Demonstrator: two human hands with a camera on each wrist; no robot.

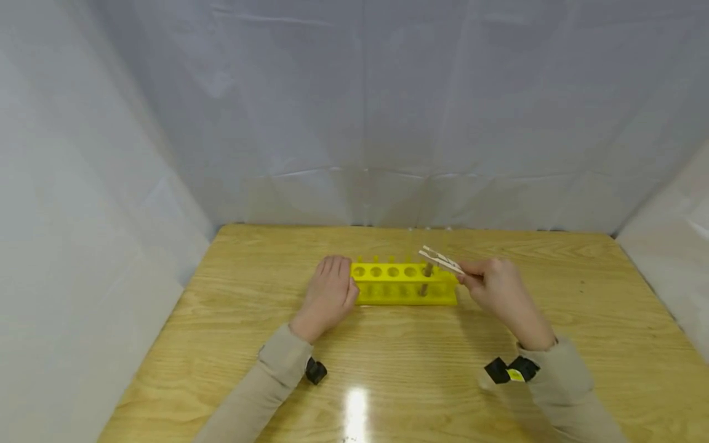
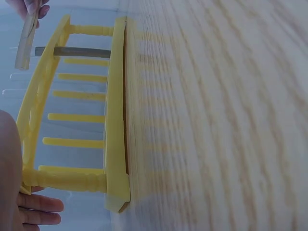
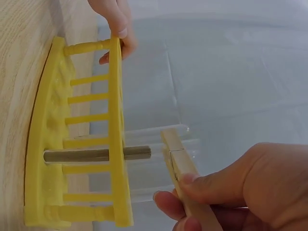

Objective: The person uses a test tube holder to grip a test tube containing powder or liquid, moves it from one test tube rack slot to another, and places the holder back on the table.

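A yellow test tube rack [image 1: 403,301] stands upright on the table. My left hand [image 1: 330,292] grips its left end, thumb in front and fingers behind. In my right hand [image 1: 498,292] is a wooden test tube clamp [image 1: 440,259], pinched between thumb and fingers. The clamp's tip points left, above the rack's right part. Through one rack hole stands a brown cylinder [image 3: 91,155]; I cannot tell whether it is a filled glass tube. Clear glass tubes [image 3: 159,130] rise near it, faint against the backdrop. In the right wrist view, the clamp tip [image 3: 171,137] is apart from the brown cylinder.
The wooden table [image 1: 388,357] carries the rack near its far edge. Pale sheeting [image 1: 354,111] hangs behind and at both sides. Yellow pegs [image 1: 376,259] line the back of the rack. Black wrist cameras [image 1: 316,371] sit at both sleeves.
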